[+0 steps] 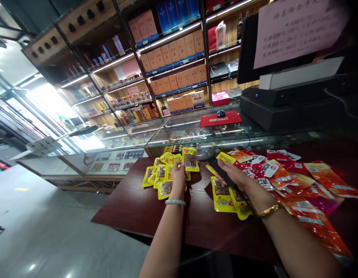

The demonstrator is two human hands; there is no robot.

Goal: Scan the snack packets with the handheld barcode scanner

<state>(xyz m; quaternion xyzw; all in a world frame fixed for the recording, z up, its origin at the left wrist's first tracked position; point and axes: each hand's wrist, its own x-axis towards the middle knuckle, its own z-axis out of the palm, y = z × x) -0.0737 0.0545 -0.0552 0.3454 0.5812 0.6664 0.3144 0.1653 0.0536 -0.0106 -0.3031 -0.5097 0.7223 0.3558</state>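
My left hand [178,173] pinches a yellow snack packet [190,160] and holds it up, its clear window showing brown food. Beside and beneath that hand lies a loose pile of similar yellow packets [160,173]. My right hand [233,174] is wrapped round the dark handle of a handheld barcode scanner [218,166]. The scanner's head points toward the raised packet, with a small gap between them. Under my right hand rest more yellow packets [223,197], partly hidden by the hand and wrist.
Red and white packets [255,170] and orange packets [285,179] cover the right of the dark wooden table [196,220]. Behind it runs a glass counter [155,137] with a mouse on a red mat [207,119]. A monitor [248,46] stands at right; stocked shelves line the back.
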